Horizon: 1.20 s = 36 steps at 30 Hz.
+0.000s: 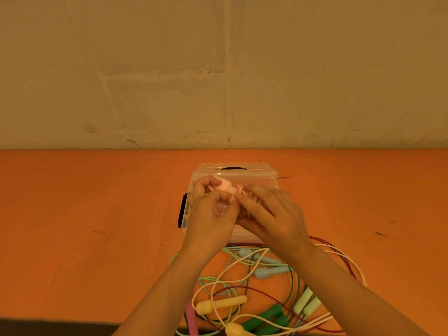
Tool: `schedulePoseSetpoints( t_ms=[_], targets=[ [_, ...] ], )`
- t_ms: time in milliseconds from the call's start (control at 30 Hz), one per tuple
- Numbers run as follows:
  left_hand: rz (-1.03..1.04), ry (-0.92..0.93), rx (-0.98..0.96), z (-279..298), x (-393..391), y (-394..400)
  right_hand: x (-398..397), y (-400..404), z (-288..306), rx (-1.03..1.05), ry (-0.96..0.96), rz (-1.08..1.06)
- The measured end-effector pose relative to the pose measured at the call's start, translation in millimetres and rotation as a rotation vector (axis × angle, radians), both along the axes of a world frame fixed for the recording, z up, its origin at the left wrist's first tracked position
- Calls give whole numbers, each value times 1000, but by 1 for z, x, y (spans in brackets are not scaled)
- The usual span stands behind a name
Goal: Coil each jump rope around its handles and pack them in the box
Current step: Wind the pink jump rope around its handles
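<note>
Pink jump rope (238, 198) pinched between both hands' fingers (244, 202), seemingly coiled.

Head-worn wide-angle view, single camera.
Looks forward and down from above the orange surface (97, 214), close over it, facing the wall (218, 69) at its far edge.

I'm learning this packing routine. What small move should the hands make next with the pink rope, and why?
Probably tuck the loose end under the coils. Both hands, left and right, hold the pink rope above the box, its cord already wound round the handles, and the left hand's fingers pinch at the cord's end. The box looks lidded, so packing must wait.
</note>
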<state>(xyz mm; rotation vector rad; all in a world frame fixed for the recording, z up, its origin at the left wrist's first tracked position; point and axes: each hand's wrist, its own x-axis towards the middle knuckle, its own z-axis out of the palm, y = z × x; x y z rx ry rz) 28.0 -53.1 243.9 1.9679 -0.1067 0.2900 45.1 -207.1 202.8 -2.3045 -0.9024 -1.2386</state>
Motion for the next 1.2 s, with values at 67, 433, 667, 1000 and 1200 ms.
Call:
schedulePoseSetpoints(
  t_ms=[67,433,667,1000,1200],
  targets=[
    [2,-21,-24,0,1,0,-1,-1,0,38,-7,35],
    [156,-191,227,6,-7,-8,-3,-3,5,41,17,80],
    [254,-358,543,5,-11,-9,-5,-3,6,29,45,108],
    [216,-388,468,2,-1,-4,-5,0,9,84,137,150],
    [209,-471,548,3,-2,1,-3,0,10,108,114,196]
  ],
)
